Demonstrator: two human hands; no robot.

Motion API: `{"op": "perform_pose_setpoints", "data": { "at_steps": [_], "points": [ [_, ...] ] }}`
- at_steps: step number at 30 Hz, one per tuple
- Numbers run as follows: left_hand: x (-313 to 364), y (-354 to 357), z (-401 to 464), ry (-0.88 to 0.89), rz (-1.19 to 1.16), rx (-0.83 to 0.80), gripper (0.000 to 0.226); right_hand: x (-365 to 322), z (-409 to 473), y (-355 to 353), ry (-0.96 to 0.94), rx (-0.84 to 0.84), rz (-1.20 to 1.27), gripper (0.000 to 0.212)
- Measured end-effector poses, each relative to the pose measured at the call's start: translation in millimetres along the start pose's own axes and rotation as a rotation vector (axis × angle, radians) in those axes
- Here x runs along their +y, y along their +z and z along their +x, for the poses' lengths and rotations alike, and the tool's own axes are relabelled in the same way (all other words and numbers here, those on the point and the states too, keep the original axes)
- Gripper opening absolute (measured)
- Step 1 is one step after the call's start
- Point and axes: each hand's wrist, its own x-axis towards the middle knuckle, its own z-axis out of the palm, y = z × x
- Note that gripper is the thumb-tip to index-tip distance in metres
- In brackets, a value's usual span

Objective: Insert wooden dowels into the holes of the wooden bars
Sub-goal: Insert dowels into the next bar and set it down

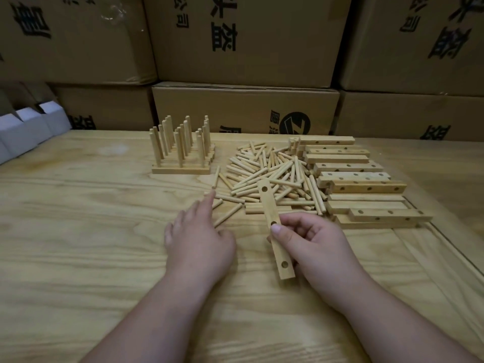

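Right hand (311, 239) pinches bar (273, 229) mid-frame, holes up for loading; left hand (199, 237), fingers extended and holding nothing, reaches toward dowel pile (267, 176) at centre, likely picking one.

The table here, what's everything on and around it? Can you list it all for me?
table: one, pale wood with strong grain, fills the foreground.
loose dowels: a large pile, too many to count, light wood, centre of the table.
empty bars: roughly ten, light wood with holes, stacked right of the pile.
finished bars: several, exact count unclear, light wood with dowels standing upright, left of the pile.
held bar: one, light wood, three holes, in front of the pile.
cardboard boxes: several, brown with black print, stacked behind the table.
white boxes: a few, white, far left edge.
left hand: one, forefinger reaching to the near dowels.
right hand: one, grips the held bar.
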Motion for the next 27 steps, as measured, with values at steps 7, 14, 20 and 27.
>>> {"op": "perform_pose_setpoints", "data": {
  "at_steps": [7, 14, 20, 27],
  "points": [
    [-1.8, 7.1, -2.0, 0.037, 0.069, 0.077, 0.027, 1.8, 0.1, 0.6, 0.008, 0.026, 0.014, 0.016],
    [1.3, 7.0, -4.2, 0.149, -0.121, 0.106, 0.018, -0.3, -0.3, 1.2, -0.010, -0.012, 0.018, 0.007],
    [7.2, 9.3, -9.7, 0.330, -0.461, 0.045, 0.026, 1.1, 0.7, 0.9, -0.047, -0.066, -0.033, 0.016],
    [6.8, 5.1, -8.0, 0.130, -1.013, -0.036, 0.026, 3.2, -1.3, 0.4, -0.138, -0.089, -0.182, 0.013]
  ]
}}
